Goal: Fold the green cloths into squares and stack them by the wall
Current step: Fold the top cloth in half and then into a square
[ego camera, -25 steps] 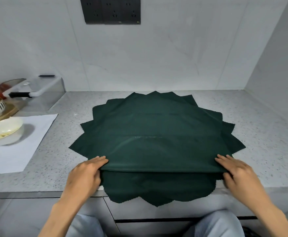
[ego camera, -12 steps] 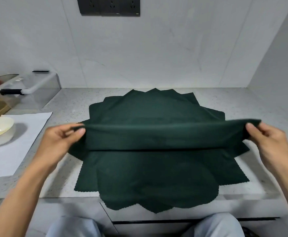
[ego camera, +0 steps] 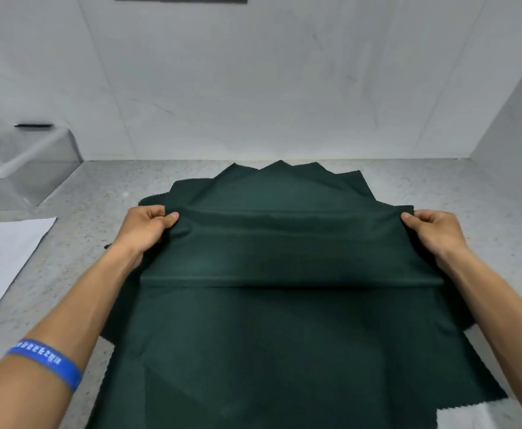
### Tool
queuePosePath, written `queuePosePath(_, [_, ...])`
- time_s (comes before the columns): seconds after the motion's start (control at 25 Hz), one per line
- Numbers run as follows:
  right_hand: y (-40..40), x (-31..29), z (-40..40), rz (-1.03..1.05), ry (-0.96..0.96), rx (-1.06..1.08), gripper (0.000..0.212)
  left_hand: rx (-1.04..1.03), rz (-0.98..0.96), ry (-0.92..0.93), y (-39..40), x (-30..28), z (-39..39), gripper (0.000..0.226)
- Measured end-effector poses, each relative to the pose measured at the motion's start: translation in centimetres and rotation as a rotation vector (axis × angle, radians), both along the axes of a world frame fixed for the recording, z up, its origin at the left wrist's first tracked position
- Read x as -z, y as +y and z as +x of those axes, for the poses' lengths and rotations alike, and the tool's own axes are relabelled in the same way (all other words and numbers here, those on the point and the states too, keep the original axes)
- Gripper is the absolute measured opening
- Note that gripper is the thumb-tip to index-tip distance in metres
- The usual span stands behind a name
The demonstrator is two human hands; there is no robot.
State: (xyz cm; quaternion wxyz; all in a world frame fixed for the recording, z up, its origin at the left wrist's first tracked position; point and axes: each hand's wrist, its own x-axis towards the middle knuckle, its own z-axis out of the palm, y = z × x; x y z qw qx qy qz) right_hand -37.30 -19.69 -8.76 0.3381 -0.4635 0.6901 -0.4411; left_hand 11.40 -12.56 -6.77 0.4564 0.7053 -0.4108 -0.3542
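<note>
A fanned pile of several dark green cloths (ego camera: 284,351) lies on the speckled grey counter (ego camera: 105,193), its far corners pointing at the back wall. The top cloth (ego camera: 287,246) is doubled over away from me, with its fold line across the middle of the pile. My left hand (ego camera: 148,227) pinches its far left corner and my right hand (ego camera: 433,230) pinches its far right corner. Both corners are held low over the far half of the pile. The cloth's edge is stretched between the hands.
A clear plastic lidded box (ego camera: 27,168) stands at the back left against the wall. A white sheet (ego camera: 2,258) lies on the counter at the left. A side wall (ego camera: 519,125) closes the right end. A blue wristband (ego camera: 46,360) is on my left forearm.
Both hands took the near edge of the top cloth, lifted it and carried it away from me over the pile, folding the cloth in half. The view has moved closer.
</note>
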Motion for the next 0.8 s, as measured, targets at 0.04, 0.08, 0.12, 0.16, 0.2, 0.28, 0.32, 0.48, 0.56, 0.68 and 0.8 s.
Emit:
queuePosePath(0.04, [-0.3, -0.1, 0.0, 0.032, 0.056, 0.003, 0.028, -0.03, 0.033, -0.023, -0.1, 0.3, 0.0, 0.017])
queuePosePath(0.08, [-0.3, -0.6, 0.1, 0.074, 0.097, -0.004, 0.025, -0.045, 0.053, -0.04, 0.0, 0.3, -0.1, 0.029])
queuePosePath(0.12, [-0.2, -1.1, 0.1, 0.108, 0.133, -0.018, 0.028, -0.026, 0.073, -0.064, 0.2, 0.1, -0.2, 0.042])
queuePosePath(0.16, [0.3, -1.6, 0.2, 0.142, 0.177, -0.042, 0.034, 0.013, 0.093, -0.084, 0.7, -0.3, -0.2, 0.048])
queuePosePath(0.2, [0.9, -2.0, 0.1, 0.172, 0.215, -0.065, 0.038, 0.058, 0.115, -0.102, 1.3, -0.7, -0.3, 0.052])
queuePosePath(0.28, [2.6, -2.5, -0.2, 0.222, 0.246, -0.087, 0.042, 0.112, 0.168, -0.121, 2.9, -1.2, -0.1, 0.048])
queuePosePath(0.32, [3.6, -2.7, -0.4, 0.24, 0.241, -0.092, 0.042, 0.131, 0.192, -0.123, 3.9, -1.2, 0.0, 0.044])
queuePosePath(0.48, [7.6, -3.1, -1.4, 0.243, 0.138, -0.116, 0.034, 0.141, 0.204, -0.141, 7.8, 0.0, 0.7, 0.026])
queuePosePath(0.56, [8.9, -2.9, -1.2, 0.212, 0.074, -0.09, 0.026, 0.071, 0.175, -0.139, 8.6, 0.5, 0.6, 0.015])
queuePosePath(0.68, [9.9, -1.9, -1.1, 0.178, 0.074, -0.059, 0.016, -0.027, 0.128, -0.154, 9.5, 0.9, -0.4, 0.009])
queuePosePath(0.8, [10.5, -1.1, -1.0, 0.142, 0.089, -0.045, 0.009, -0.111, 0.075, -0.138, 10.3, 1.0, -1.3, 0.01])
